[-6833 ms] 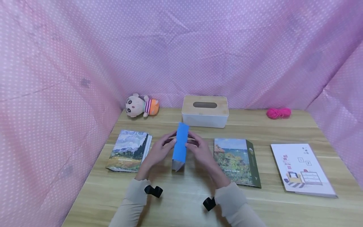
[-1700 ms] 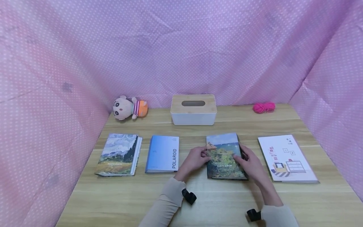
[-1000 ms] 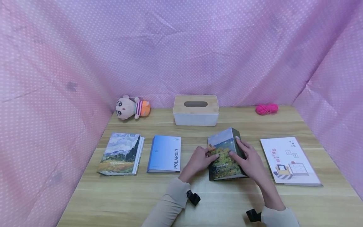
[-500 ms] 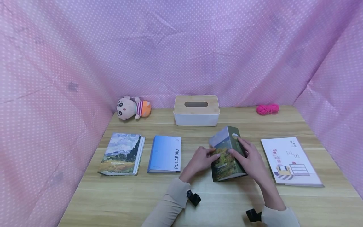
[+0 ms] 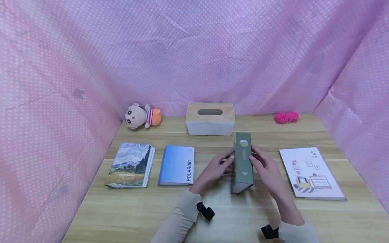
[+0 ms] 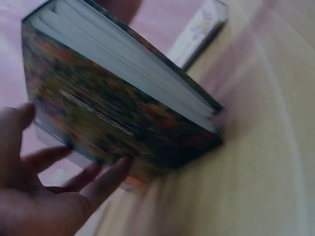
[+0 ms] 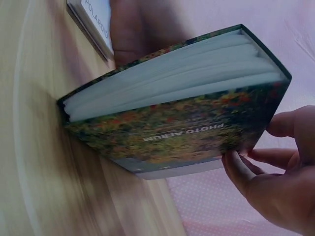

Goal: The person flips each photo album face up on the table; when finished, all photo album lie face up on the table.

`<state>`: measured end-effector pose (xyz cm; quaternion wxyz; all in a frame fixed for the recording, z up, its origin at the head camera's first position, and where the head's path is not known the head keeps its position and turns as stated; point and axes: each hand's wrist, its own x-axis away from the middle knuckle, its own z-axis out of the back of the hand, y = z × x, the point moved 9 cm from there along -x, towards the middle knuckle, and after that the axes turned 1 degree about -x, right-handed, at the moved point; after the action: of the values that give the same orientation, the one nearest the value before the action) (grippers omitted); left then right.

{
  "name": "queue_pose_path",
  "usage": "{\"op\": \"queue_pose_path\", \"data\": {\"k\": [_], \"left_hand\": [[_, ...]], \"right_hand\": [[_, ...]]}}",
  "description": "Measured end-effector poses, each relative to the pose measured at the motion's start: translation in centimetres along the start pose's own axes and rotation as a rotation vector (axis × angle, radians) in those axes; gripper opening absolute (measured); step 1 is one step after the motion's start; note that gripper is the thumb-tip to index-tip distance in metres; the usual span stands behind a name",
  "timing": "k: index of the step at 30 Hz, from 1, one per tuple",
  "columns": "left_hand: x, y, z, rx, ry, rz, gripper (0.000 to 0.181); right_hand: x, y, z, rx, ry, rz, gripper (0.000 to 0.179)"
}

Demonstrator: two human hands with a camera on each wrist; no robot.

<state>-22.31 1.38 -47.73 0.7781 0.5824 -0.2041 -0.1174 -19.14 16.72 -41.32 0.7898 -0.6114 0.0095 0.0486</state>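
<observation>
A thick rectangular photo album with a dark green spine and painted garden covers (image 5: 243,162) stands upright between the person's hands, right of the middle of the pale wood-grain bench (image 5: 121,219), its spine uppermost and its page side turned down toward the wood; whether its whole lower edge rests there I cannot tell. The left hand (image 5: 214,169) grips it from the side facing the bench's left edge, thumb up by the spine and fingers bent against the cover. The right hand (image 5: 267,170) grasps it from the opposite side in the same way — both sets of fingers are on the album, and the right wrist view shows "PHOTO ALBUM" upside down on that cover. Toward the bench's left edge lies an album with a painted landscape cover and white pages (image 5: 129,163); between it and the left hand lies a light blue album lettered "POLAROID" (image 5: 177,165). A white album with small printed furniture drawings (image 5: 313,173) lies flat toward the right edge. Along the far edge, a plush toy with a pale head, striped top and orange bottom (image 5: 143,115) lies on its side at the left corner, a white tissue box with a wooden lid (image 5: 209,129) sits near the middle, and a bright pink skein of yarn (image 5: 286,117) lies near the right corner — all before a pink, white-dotted curtain (image 5: 194,54).
</observation>
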Motion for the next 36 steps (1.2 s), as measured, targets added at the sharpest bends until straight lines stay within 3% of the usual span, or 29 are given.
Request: {"op": "queue_pose_path", "data": {"k": [6, 13, 20, 36], "left_hand": [[0.8, 2.6, 1.5, 0.136, 0.020, -0.130, 0.052], [1.3, 2.7, 2.6, 0.121, 0.043, -0.120, 0.052], [1.6, 2.5, 3.8, 0.057, 0.062, -0.121, 0.052], [2.6, 1.7, 6.8, -0.234, 0.087, -0.046, 0.062]], "right_hand": [[-0.4, 0.0, -1.5, -0.039, -0.038, 0.029, 0.053], [-0.6, 0.4, -2.4, -0.020, -0.060, 0.061, 0.052], [-0.7, 1.5, -3.9, -0.145, -0.168, 0.033, 0.051], [-0.1, 5.2, -6.1, 0.197, -0.264, -0.162, 0.069]]}}
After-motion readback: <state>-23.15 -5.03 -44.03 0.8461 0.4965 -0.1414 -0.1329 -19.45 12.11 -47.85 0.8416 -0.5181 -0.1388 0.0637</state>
